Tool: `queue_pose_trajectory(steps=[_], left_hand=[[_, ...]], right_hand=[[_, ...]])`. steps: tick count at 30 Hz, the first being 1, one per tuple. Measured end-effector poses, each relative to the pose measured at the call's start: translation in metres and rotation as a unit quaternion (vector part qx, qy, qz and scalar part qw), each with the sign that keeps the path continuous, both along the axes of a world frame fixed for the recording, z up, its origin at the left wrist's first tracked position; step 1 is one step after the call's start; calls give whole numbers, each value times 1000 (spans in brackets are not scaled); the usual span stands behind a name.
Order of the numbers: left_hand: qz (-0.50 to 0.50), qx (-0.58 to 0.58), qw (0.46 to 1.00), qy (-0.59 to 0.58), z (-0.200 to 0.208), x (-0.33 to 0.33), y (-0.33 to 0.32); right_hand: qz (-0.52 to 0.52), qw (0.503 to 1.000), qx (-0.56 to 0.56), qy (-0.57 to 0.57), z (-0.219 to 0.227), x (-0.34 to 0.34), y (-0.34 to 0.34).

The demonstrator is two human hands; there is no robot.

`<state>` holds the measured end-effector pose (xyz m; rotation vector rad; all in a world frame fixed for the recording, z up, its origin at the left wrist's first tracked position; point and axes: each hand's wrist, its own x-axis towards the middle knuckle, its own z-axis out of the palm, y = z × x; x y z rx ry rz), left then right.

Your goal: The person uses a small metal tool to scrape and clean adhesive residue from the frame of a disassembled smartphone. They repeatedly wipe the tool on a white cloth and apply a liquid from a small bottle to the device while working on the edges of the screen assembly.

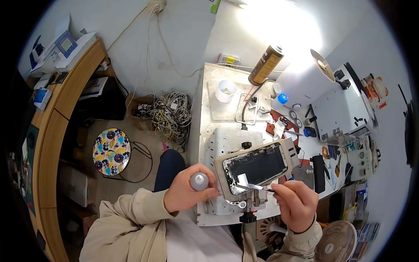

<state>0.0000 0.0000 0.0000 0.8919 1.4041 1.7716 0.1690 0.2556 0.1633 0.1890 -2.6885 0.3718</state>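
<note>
My left hand (187, 191) is wrapped round a small translucent bottle (199, 181) with a pale nozzle, just left of the work holder. In my right hand (298, 205) is a slim metal hand tool (261, 187), pinched between thumb and fingers. Its far end reaches over the lower left of an opened phone (258, 163). A small white flat piece (242, 180) shows at that end; whether it is part of the tool or held by it, I cannot tell. The phone lies tilted in a metal clamping holder (221, 170) with black knobs.
Behind the holder stand a white cup (225, 91), a brown spray can (266, 65) and a large white cylinder (305, 83). Small tools and parts crowd the right of the white bench (205, 144). A patterned stool (111, 153) and a cable heap (171, 115) are on the floor to the left.
</note>
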Motion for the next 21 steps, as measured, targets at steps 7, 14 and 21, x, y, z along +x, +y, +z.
queue_pose_trajectory(steps=[7, 14, 21], left_hand=[[77, 29, 992, 93, 12, 2, -7], [134, 55, 970, 193, 19, -23, -25], [189, 61, 945, 259, 26, -33, -32]], right_hand=[[23, 997, 45, -65, 14, -10, -14], [49, 996, 40, -70, 9, -15, -12], [22, 997, 36, -66, 1, -13, -22]])
